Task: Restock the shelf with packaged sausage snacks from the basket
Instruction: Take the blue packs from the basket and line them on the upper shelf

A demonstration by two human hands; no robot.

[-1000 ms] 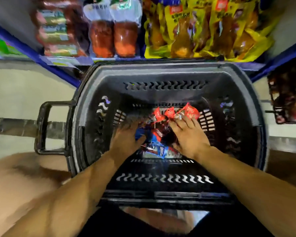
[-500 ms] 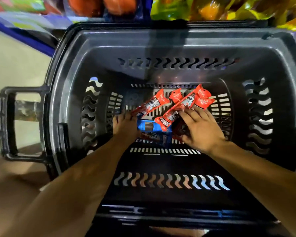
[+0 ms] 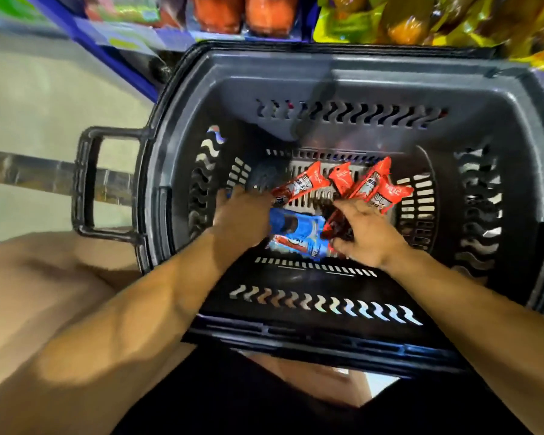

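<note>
Down in the dark basket [image 3: 352,73], the right hand [image 3: 366,235] pinches a bunch of red sausage packs [image 3: 369,186] while the left hand [image 3: 241,215] lies fingers-down beside the blue packs [image 3: 299,233]; whether it grips anything I cannot tell. These slim packs look light, stiff and slick, best gathered mid-length. Since a moment ago the red packs have fanned higher and the stocked shelf [image 3: 264,14] shows more.

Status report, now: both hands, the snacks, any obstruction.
Left hand on red packs, grip unclear. Right hand gripping red sausage packs. Blue packs loose in basket. No obstruction seen.
</note>
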